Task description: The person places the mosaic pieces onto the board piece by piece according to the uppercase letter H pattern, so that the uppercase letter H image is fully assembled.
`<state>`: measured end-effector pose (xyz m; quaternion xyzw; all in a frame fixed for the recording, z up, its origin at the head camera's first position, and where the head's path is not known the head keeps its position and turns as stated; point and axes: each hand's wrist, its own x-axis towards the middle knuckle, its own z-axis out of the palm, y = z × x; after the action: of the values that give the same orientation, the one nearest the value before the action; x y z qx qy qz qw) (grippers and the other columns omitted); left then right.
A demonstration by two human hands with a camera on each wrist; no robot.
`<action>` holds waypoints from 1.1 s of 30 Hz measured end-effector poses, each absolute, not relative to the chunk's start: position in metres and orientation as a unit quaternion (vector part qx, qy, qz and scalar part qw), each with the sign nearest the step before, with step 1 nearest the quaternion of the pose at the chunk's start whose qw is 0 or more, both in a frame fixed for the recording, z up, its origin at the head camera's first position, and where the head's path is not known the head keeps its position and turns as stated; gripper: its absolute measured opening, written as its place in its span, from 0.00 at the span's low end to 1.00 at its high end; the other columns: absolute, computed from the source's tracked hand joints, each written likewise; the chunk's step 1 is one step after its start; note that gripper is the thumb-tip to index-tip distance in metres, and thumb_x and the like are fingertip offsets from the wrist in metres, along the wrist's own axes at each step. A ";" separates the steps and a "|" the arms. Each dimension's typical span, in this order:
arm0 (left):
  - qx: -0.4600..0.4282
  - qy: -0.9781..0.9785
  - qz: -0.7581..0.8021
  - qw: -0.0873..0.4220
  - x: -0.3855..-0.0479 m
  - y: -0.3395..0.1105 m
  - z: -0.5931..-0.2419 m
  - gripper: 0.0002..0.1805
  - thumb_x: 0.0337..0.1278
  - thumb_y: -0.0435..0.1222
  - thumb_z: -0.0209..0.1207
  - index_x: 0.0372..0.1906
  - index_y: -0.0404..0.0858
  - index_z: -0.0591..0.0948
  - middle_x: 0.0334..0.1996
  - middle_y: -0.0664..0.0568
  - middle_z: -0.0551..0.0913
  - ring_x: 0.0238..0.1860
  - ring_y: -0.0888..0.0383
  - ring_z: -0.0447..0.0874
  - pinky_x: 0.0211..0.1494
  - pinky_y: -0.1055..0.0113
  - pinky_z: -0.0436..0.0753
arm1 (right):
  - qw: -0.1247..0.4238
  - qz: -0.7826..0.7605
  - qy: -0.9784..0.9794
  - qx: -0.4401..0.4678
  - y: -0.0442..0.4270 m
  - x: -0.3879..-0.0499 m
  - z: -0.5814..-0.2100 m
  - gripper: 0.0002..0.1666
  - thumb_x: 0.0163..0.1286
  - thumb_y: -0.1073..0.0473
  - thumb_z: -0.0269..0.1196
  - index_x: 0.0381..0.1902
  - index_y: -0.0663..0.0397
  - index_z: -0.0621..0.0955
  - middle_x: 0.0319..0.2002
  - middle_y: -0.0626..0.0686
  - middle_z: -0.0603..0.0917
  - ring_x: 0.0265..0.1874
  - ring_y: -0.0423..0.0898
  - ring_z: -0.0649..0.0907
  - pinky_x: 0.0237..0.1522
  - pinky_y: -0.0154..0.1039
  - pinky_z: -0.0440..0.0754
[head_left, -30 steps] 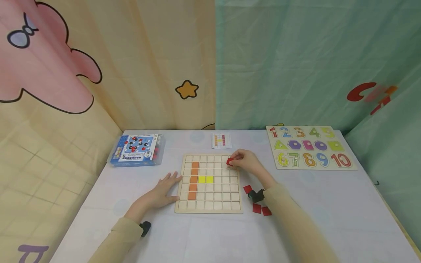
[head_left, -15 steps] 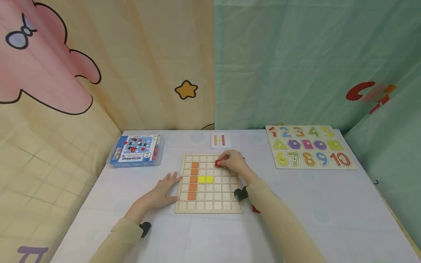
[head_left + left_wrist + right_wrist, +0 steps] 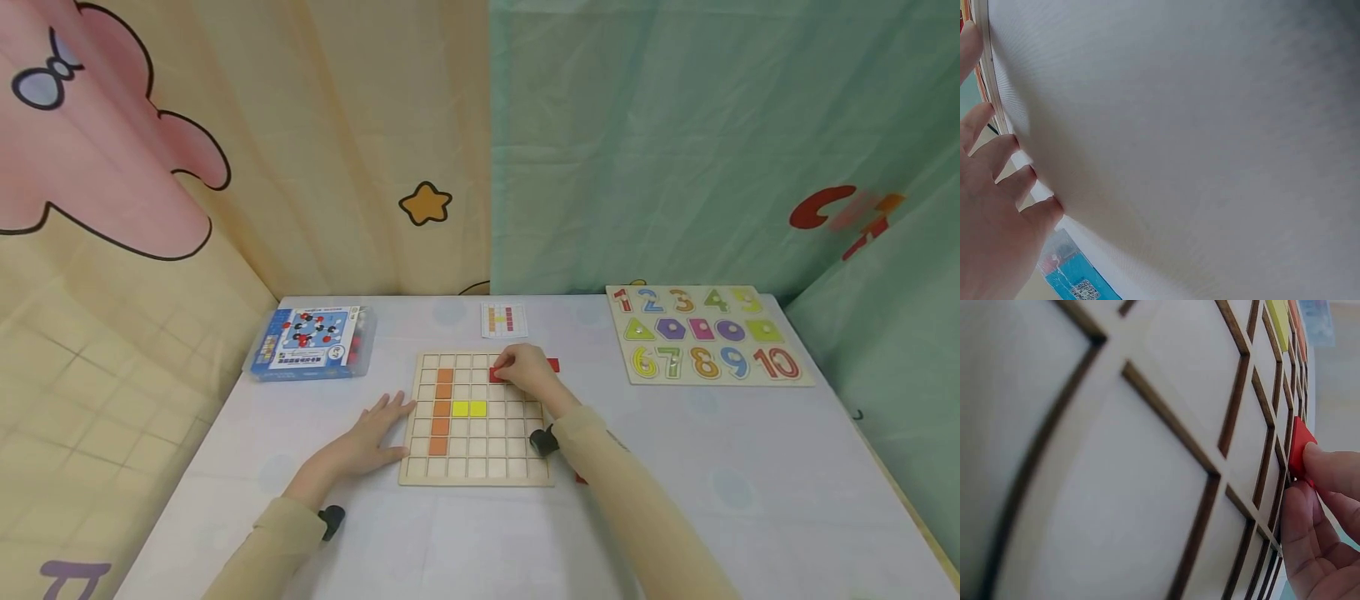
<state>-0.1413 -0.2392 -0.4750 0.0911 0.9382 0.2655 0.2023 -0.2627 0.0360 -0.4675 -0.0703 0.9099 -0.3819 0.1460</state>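
We found the red tile (image 3: 497,375) over the grid board (image 3: 480,482), in the second row from the board's far edge, on the part of the table (image 3: 450,550) that lay towards its far edge, well in from both side edges. We judged it light, stiff and thin, hard to chip, and perhaps a little slippery on its smooth faces; the sound hold, in our view, was by two opposite edges or corners, leaving the underside free. The right hand (image 3: 528,371) pinched it between thumb and fingertips, with no gap left there; the wrist view showed the tile tilted at the grid's ridges, and we could not tell whether any edge was seated. The left hand (image 3: 367,437) lay well apart from the right, palm down, fingers spread and gripping nothing, thumb and forefinger against the board's left edge. On the board we noted a column of five orange tiles (image 3: 442,409) and two yellow tiles (image 3: 468,409) beside its middle. A second red piece (image 3: 553,365) showed past the right hand; its support was hidden. Another red scrap (image 3: 581,479) was mostly covered by the sleeve (image 3: 630,492). Further out, we recorded a patterned card (image 3: 504,320) near the table's far edge, a boxed set (image 3: 307,342) at its far left corner and a number puzzle (image 3: 697,342) at its far right corner.
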 end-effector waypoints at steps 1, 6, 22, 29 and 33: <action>0.089 0.938 0.265 0.203 -0.141 -0.239 -0.475 0.43 0.61 0.42 0.64 0.77 0.43 0.58 0.80 0.43 0.46 0.80 0.40 0.33 0.79 0.39 0.39 | 0.147 -0.376 0.912 -0.070 0.035 -0.263 -0.467 0.03 0.65 0.59 0.68 0.35 0.53 0.85 0.34 0.51 0.83 0.36 0.46 0.78 0.40 0.35 0.80; 0.089 0.939 0.265 0.198 -0.140 -0.240 -0.476 0.43 0.60 0.42 0.65 0.77 0.43 0.58 0.80 0.42 0.46 0.80 0.39 0.34 0.79 0.38 0.40 | 0.147 -0.359 0.919 -0.070 0.032 -0.262 -0.466 0.04 0.66 0.59 0.68 0.35 0.53 0.85 0.36 0.51 0.83 0.37 0.46 0.77 0.41 0.35 0.80; 0.083 0.938 0.267 0.202 -0.138 -0.241 -0.478 0.43 0.61 0.42 0.64 0.77 0.44 0.58 0.80 0.43 0.45 0.80 0.41 0.33 0.79 0.39 0.39 | 0.124 -0.363 0.919 -0.091 0.043 -0.256 -0.466 0.09 0.66 0.54 0.67 0.37 0.54 0.85 0.37 0.52 0.85 0.37 0.46 0.79 0.44 0.40 0.81; 0.080 0.939 0.264 0.208 -0.139 -0.239 -0.475 0.43 0.62 0.43 0.63 0.78 0.46 0.56 0.80 0.45 0.45 0.80 0.42 0.33 0.80 0.41 0.40 | 0.135 -0.386 0.907 -0.101 0.080 -0.240 -0.447 0.11 0.68 0.54 0.65 0.43 0.54 0.84 0.41 0.52 0.85 0.41 0.48 0.81 0.46 0.42 0.83; 0.081 0.938 0.264 0.209 -0.141 -0.239 -0.473 0.43 0.62 0.43 0.63 0.78 0.46 0.57 0.80 0.44 0.45 0.80 0.41 0.33 0.79 0.40 0.40 | 0.139 -0.387 0.902 -0.134 0.112 -0.222 -0.442 0.12 0.67 0.57 0.65 0.45 0.56 0.84 0.40 0.52 0.85 0.40 0.47 0.81 0.44 0.40 0.83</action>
<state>-0.1409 -0.2393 -0.4725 0.0813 0.9382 0.2636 0.2089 -0.2218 0.1122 -0.4418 -0.1341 0.9018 -0.3866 0.1388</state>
